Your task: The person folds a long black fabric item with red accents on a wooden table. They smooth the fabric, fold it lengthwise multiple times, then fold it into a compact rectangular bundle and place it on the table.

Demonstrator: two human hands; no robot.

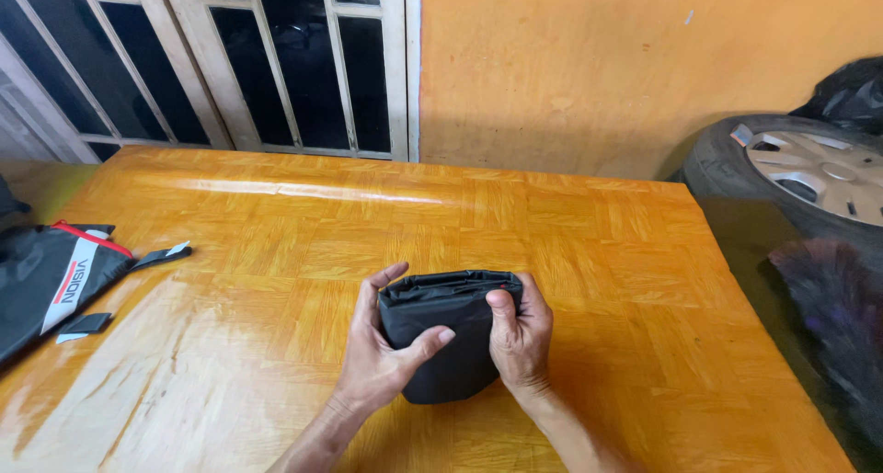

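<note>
A folded bundle of black fabric (448,321) is held upright above the glossy wooden table (276,252), near its front middle. My left hand (382,363) wraps the bundle's left side, with the thumb across its front and the fingers behind. On the right side my right hand (520,340) grips it, thumb pressed on the top front edge. Several folded layers show along the bundle's top edge.
A black pouch with red and white trim and loose straps (55,280) lies at the table's left edge. A car wheel with a silver hubcap (800,174) and a black bag (851,91) sit to the right. Behind stand an orange wall and barred window doors (276,59).
</note>
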